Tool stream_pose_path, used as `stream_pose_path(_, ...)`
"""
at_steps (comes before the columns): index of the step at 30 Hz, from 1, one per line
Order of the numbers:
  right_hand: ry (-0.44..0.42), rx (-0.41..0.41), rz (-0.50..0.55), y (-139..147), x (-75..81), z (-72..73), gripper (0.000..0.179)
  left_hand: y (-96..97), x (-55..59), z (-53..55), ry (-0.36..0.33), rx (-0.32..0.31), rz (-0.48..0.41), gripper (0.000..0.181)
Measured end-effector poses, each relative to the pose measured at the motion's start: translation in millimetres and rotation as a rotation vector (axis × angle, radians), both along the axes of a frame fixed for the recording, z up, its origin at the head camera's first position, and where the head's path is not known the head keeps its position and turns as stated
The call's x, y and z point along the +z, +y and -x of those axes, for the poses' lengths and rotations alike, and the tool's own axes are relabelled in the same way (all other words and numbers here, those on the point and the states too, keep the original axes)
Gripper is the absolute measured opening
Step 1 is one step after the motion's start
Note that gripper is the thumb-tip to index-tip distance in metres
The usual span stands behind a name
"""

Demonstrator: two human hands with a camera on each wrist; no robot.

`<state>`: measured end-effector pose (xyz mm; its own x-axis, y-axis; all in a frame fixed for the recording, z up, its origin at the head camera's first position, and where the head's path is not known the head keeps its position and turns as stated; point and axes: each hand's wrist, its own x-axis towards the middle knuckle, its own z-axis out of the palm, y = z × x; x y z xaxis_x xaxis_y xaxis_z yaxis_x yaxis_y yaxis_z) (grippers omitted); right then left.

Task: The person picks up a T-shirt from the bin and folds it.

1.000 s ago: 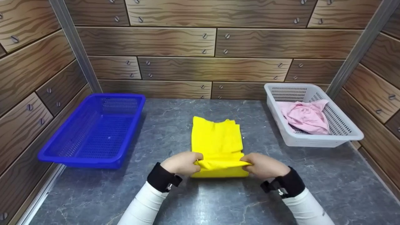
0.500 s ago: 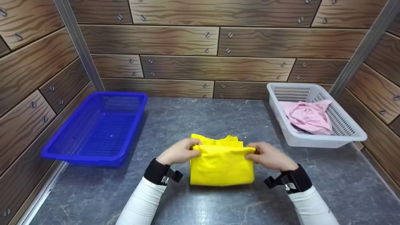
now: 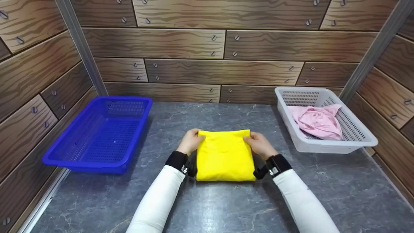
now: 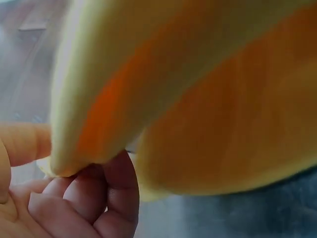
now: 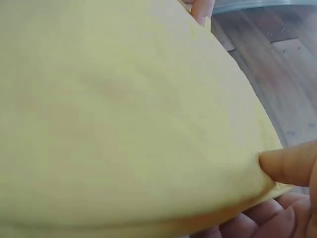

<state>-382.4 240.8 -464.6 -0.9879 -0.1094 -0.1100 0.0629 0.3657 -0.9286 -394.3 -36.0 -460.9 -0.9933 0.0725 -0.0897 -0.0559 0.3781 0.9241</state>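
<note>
A yellow cloth (image 3: 224, 158), folded into a near-square bundle, lies at the middle of the grey table. I cannot tell what kind of garment or cloth it is. My left hand (image 3: 191, 142) pinches its far left corner, while the far right corner is pinched by my right hand (image 3: 261, 145). In the left wrist view the layers of the cloth (image 4: 237, 119) hang apart, with orange shade between them, above curled fingers (image 4: 86, 193). From the right wrist, my thumb (image 5: 290, 163) presses on top of the cloth (image 5: 124, 109) and the fingers lie beneath its edge.
On the left stands a blue perforated basket (image 3: 124, 166) with nothing seen in it. At the back right, a white perforated basket (image 3: 333, 147) holds a crumpled pink cloth (image 3: 318, 121). Wood-patterned walls (image 3: 223, 71) enclose the table (image 3: 210, 210) at the back and sides.
Both hands have lifted the cloth's near edge and carried it away from me, over the far part. The cloth is now a shorter bundle with a smooth top. The baskets have stayed put.
</note>
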Motion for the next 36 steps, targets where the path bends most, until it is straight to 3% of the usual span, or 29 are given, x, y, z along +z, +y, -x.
stream_pose_path(7,-0.108,-0.024,-0.023,-3,-23.8,17.1,0.033,3.1,-22.3,13.5,0.011,0.061,0.128,0.021)
stream_pose_path(14,-0.159,-0.095,-0.038,2,-24.8,15.7,0.037,0.5,-24.1,14.1,-0.023,0.118,0.155,0.031)
stream_pose_path(16,-0.12,-0.107,-0.088,4,-23.8,9.5,0.043,-0.8,-22.6,8.9,-0.012,0.121,0.176,0.034)
stream_pose_path(19,0.015,-0.08,-0.271,1,-18.9,-8.0,0.048,-0.6,-21.0,-8.0,0.067,0.101,0.268,0.041)
stream_pose_path(22,0.234,-0.002,-0.441,-12,-14.1,-38.9,0.052,7.5,-17.9,-39.4,0.203,0.004,0.407,0.05)
stream_pose_path(26,0.427,0.219,-0.527,-37,-13.2,-87.1,0.063,26.0,-14.6,-89.4,0.373,-0.26,0.64,0.056)
stream_pose_path(28,0.429,0.354,-0.582,-44,-14.3,-104.5,0.07,32.8,-15.9,-108.6,0.404,-0.399,0.76,0.056)
stream_pose_path(30,0.377,0.467,-0.635,-46,-16.1,-115.1,0.076,35.0,-17.9,-122.2,0.392,-0.497,0.853,0.056)
stream_pose_path(33,0.291,0.567,-0.705,-41,-18.8,-121.4,0.082,32.4,-19.8,-133.2,0.331,-0.569,0.937,0.06)
stream_pose_path(36,0.214,0.596,-0.758,-32,-19.6,-122.9,0.086,26.5,-18.6,-138.0,0.243,-0.6,0.961,0.069)
